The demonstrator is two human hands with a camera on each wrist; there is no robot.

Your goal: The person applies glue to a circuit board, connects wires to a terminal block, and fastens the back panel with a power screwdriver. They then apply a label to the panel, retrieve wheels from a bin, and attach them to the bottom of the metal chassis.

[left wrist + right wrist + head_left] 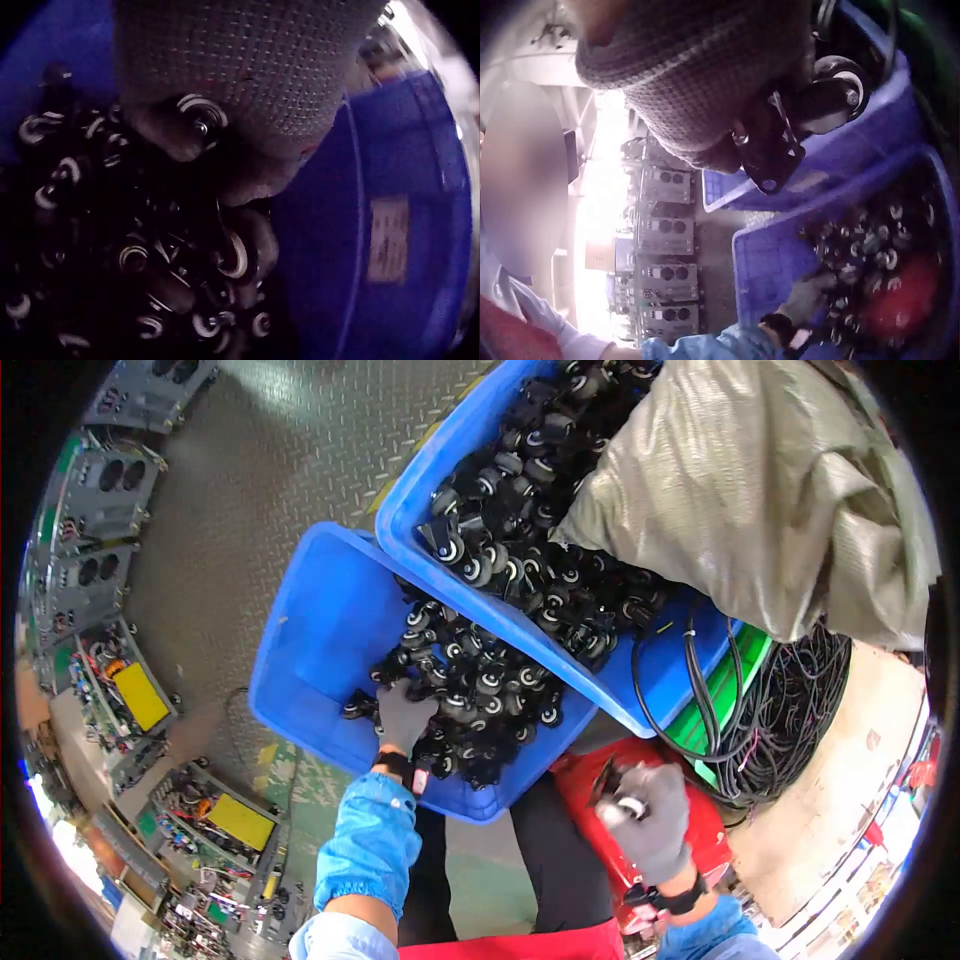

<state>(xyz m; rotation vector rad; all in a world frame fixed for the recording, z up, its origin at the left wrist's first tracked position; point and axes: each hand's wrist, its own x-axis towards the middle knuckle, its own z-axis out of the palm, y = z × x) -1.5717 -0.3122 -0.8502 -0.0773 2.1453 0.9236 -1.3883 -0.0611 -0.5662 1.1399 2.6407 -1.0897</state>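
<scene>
Both hands wear grey gloves. My left hand (405,718) reaches into the nearer blue bin (320,595), at the left side of a heap of small black casters (490,680). In the left wrist view its fingers curl round a caster (204,118), whose pale-ringed wheel shows between them; another caster (244,251) lies just beyond the fingertips. My right hand (655,830) is raised to the right of the bin, over a red container (590,775). It grips a caster (840,97) with a dark wheel and a black metal mounting plate (769,161).
A second blue bin (440,575), full of casters, overlaps the nearer bin's far edge. A large beige sack (750,480) lies over its right part. Black cables (790,730) are heaped by a green bin edge (690,730). Grey equipment units (105,480) line the left.
</scene>
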